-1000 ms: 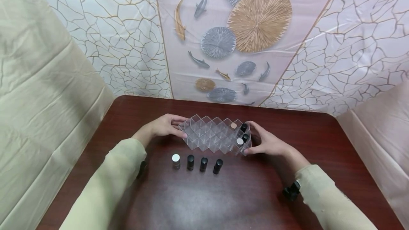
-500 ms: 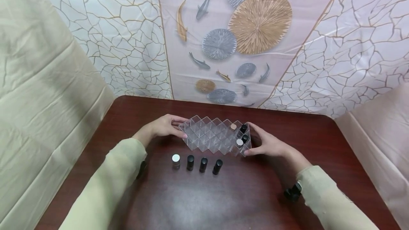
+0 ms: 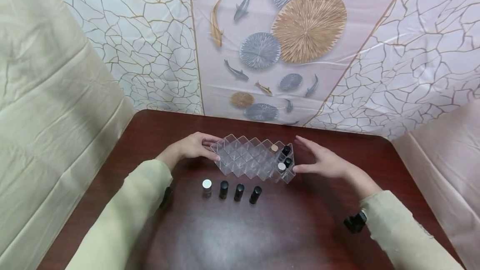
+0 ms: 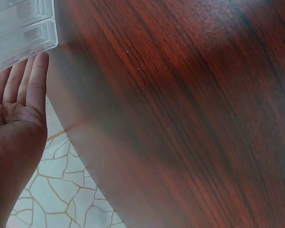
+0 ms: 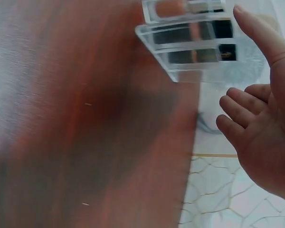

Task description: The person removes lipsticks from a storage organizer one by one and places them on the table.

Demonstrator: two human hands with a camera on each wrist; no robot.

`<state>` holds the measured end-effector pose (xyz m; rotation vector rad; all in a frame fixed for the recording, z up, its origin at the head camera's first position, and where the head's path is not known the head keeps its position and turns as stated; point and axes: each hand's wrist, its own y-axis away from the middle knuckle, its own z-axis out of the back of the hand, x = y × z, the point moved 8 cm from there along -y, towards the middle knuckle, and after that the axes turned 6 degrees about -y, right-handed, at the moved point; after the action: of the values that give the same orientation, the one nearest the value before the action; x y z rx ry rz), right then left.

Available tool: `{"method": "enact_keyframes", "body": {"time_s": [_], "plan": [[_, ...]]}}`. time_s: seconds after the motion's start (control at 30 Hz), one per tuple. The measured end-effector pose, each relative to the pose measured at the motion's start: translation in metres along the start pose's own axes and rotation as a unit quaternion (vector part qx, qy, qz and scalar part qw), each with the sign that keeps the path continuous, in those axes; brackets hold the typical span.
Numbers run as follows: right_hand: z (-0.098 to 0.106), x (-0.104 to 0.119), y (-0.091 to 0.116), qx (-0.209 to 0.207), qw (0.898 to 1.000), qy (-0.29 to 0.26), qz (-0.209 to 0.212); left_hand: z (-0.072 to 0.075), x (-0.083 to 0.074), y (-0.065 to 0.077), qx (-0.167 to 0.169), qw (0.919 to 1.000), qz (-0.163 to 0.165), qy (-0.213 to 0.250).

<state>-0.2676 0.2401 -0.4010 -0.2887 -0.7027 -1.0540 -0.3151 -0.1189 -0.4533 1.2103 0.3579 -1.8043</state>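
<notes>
Red-brown wood-grain tabletop (image 3: 300, 228); toward its back, a clear plastic diamond-celled rack (image 3: 245, 158). Left hand (image 3: 192, 147), pinching its left end, should steady it; right hand (image 3: 327, 161), spread at its right end, should not jostle three black cylindrical tubes (image 3: 239, 192) in front.

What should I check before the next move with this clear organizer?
1. Left hand at left end of organizer: ok, thumb in front, fingers behind.
2. Right hand free of it: cannot tell, thumb at its right edge.
3. Stored tubes in compartments: ok, four toward the right end.
4. Room left: ok, left-hand compartments show no tubes.
5. Loose tubes lined up in front: ok, four.
</notes>
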Motion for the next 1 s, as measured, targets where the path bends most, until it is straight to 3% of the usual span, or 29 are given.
{"method": "enact_keyframes", "body": {"time_s": [0.3,1.0], "plan": [[0.02,0.023,-0.016,-0.043,0.997,0.024,0.052,0.002,0.003,0.0,-0.001,0.9999,0.006,-0.01],[0.001,0.043,-0.043,-0.089,0.989,0.026,0.115,0.001,0.0,0.0,0.002,0.9999,0.003,-0.01]]}}
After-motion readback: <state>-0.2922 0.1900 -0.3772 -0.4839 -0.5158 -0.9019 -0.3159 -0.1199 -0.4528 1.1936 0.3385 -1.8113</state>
